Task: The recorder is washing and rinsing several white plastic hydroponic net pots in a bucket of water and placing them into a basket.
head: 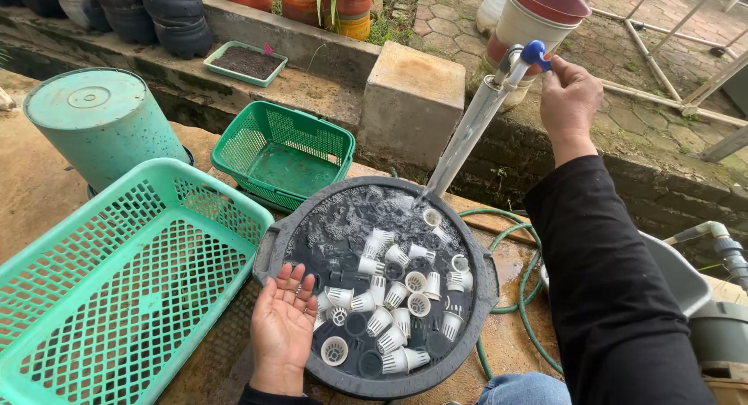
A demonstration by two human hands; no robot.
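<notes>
A dark round basin (273,249) holds water and several small white and dark slotted net cups (397,296). Water pours into it from a clear hose (467,136) fed by a tap with a blue handle (534,53). My right hand (569,101) is up at that blue handle, fingers closed on it. Over the basin's near left rim rests my left hand (284,323), palm up, fingers apart, holding nothing and lying next to the cups.
A large green slotted crate (117,296) sits left of the basin, a smaller green basket (282,152) behind it. An upturned teal bucket (97,125), a concrete block (413,101), stacked pots (538,19) and a green hose (522,296) are around.
</notes>
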